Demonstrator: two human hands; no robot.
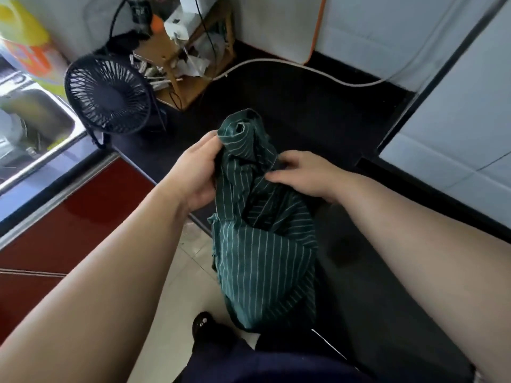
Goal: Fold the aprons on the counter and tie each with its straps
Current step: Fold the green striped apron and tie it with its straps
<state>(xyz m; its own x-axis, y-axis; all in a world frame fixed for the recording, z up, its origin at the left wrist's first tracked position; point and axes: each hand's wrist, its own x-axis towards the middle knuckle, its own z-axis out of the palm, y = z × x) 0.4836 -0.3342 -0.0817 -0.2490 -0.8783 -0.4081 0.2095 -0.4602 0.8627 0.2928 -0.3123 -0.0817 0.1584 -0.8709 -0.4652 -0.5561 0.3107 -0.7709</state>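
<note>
Head view: the apron (260, 244), dark green with thin pale stripes, is bunched and unfolded. It is held up at the front edge of the dark worktop (318, 111), with its lower part hanging towards the tiled floor (177, 272).
Left grip (199, 172): clenched round the upper wad of cloth.
Right grip (301, 172): just beside the left, fingers curled into the folds, grasping the same apron.
Straps: lost among the creases; which fold hides them cannot be told.
Step in hand: probably sorting out the crumpled cloth to find its edges; no fold made and no tie begun.
Next move calls for: finding the top corners or the straps, shaking the cloth open, then laying it flat on the bare worktop ahead before any folding.
Nearby: a small black fan (107, 95) stands on the worktop to the left, well apart from the apron. A steel sink (36, 120) lies beyond it, and a white cable (304, 69) runs along the back.
</note>
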